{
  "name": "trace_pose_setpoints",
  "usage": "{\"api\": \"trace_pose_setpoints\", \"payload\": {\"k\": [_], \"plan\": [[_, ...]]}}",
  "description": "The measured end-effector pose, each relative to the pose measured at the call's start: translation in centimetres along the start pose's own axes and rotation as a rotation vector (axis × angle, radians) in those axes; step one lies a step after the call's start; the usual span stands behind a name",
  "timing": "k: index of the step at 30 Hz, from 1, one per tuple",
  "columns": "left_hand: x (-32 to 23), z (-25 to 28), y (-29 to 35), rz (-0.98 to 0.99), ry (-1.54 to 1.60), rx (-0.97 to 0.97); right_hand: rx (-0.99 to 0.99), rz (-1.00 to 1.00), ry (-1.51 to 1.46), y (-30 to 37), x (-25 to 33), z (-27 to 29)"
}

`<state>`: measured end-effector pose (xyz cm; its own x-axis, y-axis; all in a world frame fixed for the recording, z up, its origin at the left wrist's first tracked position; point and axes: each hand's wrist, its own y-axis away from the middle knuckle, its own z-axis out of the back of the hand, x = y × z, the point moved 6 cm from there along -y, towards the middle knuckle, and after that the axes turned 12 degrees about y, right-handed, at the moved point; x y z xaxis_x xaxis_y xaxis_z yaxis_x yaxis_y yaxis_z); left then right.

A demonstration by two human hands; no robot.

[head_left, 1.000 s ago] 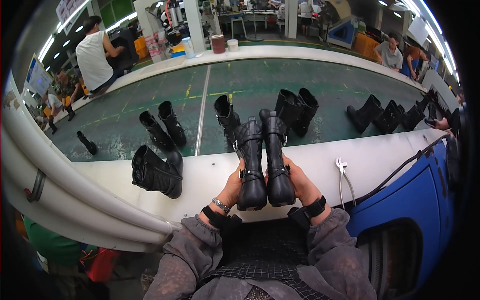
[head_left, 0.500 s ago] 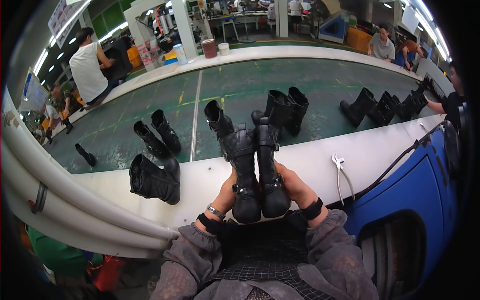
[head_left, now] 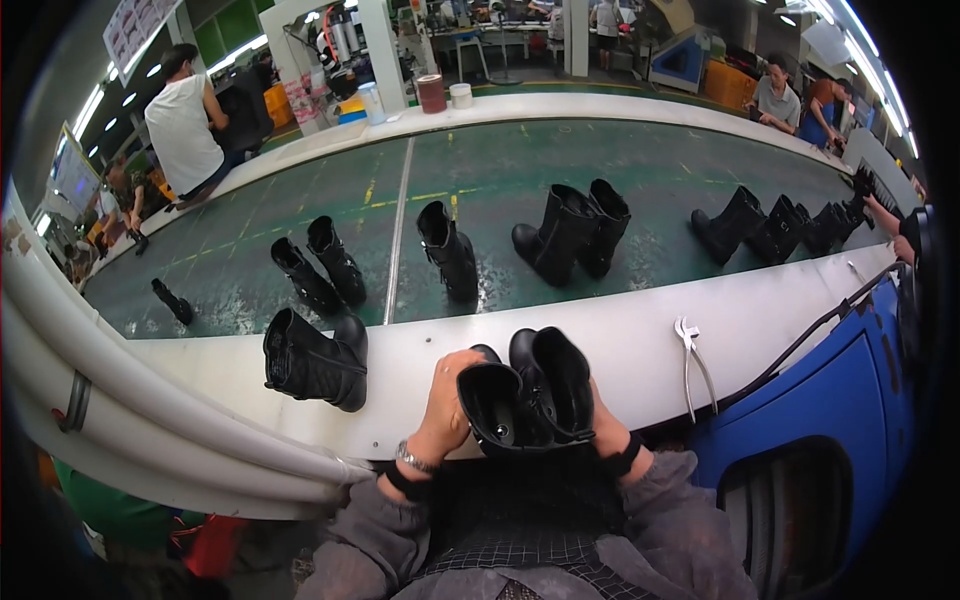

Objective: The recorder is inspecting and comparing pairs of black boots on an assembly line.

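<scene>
Two black boots are held side by side in front of me, their open tops facing me and their toes pointing away. My left hand (head_left: 443, 405) grips the left boot (head_left: 490, 385) from its outer side. Around the outer side of the right boot (head_left: 562, 375) is my right hand (head_left: 606, 420), its fingers mostly hidden behind the shaft. Inside the left boot a small shiny spot shows near the bottom. On the white ledge to the left stands another black boot (head_left: 315, 360). Pincers (head_left: 692, 365) with light handles lie on the ledge at the right.
Beyond the white ledge (head_left: 420, 345) runs a green conveyor belt (head_left: 330, 190) carrying several black boots (head_left: 560, 235). A blue machine (head_left: 810, 390) stands close on my right, and thick white pipes (head_left: 200, 400) on my left. Several people work around the belt.
The boots in my hands have turned over: their toes pointed toward me before, and now their open tops do. My hands turned with them. A person's hand at the far right has shifted.
</scene>
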<state>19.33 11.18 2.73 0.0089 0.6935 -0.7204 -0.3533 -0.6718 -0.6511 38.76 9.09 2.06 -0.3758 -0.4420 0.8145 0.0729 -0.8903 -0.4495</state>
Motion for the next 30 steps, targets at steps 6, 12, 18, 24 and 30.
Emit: {"api": "trace_pose_setpoints", "payload": {"k": [6,12,18,24,30], "plan": [[-4.6,-1.6,7.4,0.204,0.393,-0.188,-0.004,-0.252,-0.126,5.5,-1.1,-2.6],[-3.8,0.2,7.7,0.317,-0.054,-0.362,0.260,-0.246,0.037,5.3,4.3,-7.5],[-3.3,6.2,6.6,0.245,-0.213,-0.550,0.860,-0.123,0.325,-1.2,6.3,-5.5],[-3.4,6.5,6.0,0.172,-0.200,-0.575,0.251,-0.058,0.701,-16.9,3.1,-6.1],[-2.7,6.8,5.2,0.207,0.087,-0.642,0.214,0.044,0.707,-21.1,0.3,-6.9]]}}
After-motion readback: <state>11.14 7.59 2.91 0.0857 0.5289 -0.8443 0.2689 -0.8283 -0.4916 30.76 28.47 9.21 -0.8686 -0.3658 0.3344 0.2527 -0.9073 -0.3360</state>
